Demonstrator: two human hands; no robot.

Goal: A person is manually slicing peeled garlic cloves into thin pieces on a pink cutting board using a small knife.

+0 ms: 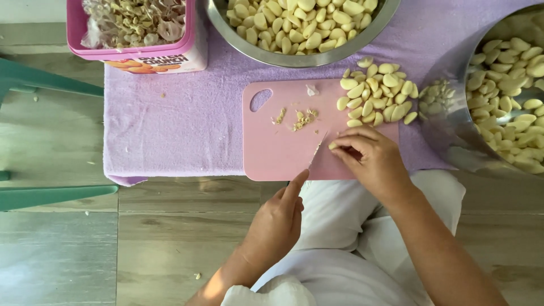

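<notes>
My left hand grips a small knife, index finger stretched along its back, the blade tip resting on a pink cutting board. Just right of the blade, my right hand pinches a peeled garlic clove against the board. A pile of peeled cloves lies on the board's far right corner. Small cut-off ends are scattered near the board's middle.
A lilac towel lies under the board on a wooden floor. Steel bowls of peeled garlic stand at the top and at the right. A pink tub of garlic skins sits top left. Teal furniture legs are at the left.
</notes>
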